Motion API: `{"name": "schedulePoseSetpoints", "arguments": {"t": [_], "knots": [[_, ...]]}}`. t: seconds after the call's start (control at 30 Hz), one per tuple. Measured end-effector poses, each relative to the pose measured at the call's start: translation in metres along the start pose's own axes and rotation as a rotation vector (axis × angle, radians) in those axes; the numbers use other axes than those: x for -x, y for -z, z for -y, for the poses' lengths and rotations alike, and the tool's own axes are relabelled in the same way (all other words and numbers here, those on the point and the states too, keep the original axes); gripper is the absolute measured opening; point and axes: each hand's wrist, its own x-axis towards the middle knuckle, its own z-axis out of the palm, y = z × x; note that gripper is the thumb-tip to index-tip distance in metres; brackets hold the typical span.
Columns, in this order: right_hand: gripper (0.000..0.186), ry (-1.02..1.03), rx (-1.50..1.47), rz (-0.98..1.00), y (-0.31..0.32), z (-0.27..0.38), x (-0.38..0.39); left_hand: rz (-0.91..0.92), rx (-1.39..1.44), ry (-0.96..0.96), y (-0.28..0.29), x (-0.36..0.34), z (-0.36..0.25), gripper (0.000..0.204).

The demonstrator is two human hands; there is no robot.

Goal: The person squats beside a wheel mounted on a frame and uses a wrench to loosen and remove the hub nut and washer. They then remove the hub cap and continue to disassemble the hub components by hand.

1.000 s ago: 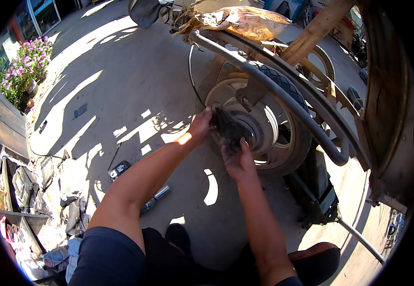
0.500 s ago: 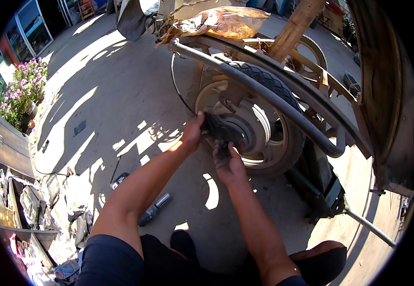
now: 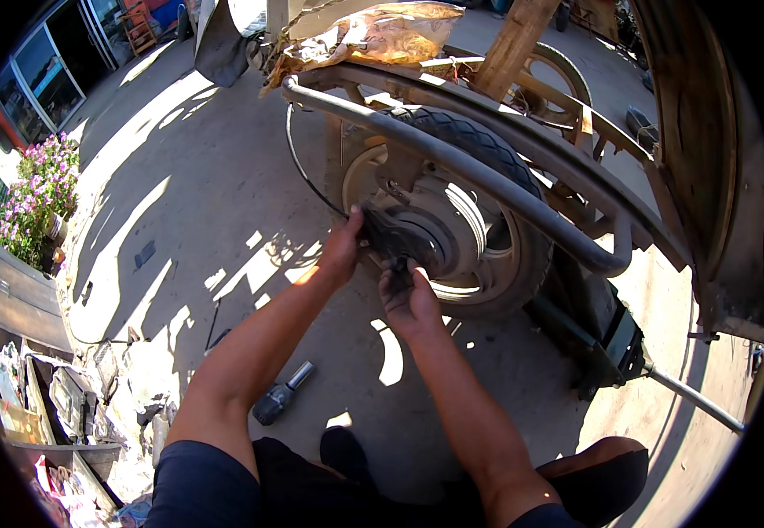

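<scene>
A spoked wheel (image 3: 486,211) with a black tyre (image 3: 522,295) stands in front of me, under a metal frame. At its hub is a dark, dirty part (image 3: 399,239) that looks like a brake plate. My left hand (image 3: 340,249) is closed on this part's left edge, where a black cable (image 3: 299,167) comes down from the frame. Against its lower edge, my right hand (image 3: 410,301) has its thumb and fingers pinched together; its fingertips are blackened. Whether anything small sits between them is hidden.
A thick metal bar (image 3: 452,157) crosses above the wheel. To the right stands a dark jack (image 3: 606,352) with a long handle (image 3: 698,402). A power tool with a shiny socket (image 3: 278,401) lies by my left forearm. An open, cluttered bin (image 3: 91,458) is at lower left.
The whole view has shifted a little, so the wheel and frame appear further left. Both hands stay at the dark part, with little change in their grip.
</scene>
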Motion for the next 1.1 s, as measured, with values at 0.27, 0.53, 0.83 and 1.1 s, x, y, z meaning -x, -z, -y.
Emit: {"name": "schedulePoseSetpoints", "arguments": {"t": [0.27,0.53,0.83,1.1], "knots": [[0.025,-0.027,0.051,-0.019,-0.002,-0.002,0.002,0.036,0.006,-0.004,-0.001,0.004,-0.004,0.056],[0.031,-0.029,0.150,-0.020,0.010,-0.005,0.020,0.001,0.028,0.002,0.001,0.000,-0.002,0.055],[0.008,-0.042,0.178,-0.354,0.073,-0.002,0.013,0.027,0.002,0.006,-0.002,0.000,-0.003,0.055],[0.007,0.048,0.177,-0.393,0.067,0.008,0.009,-0.013,0.056,0.014,0.000,-0.003,-0.001,0.052]]}}
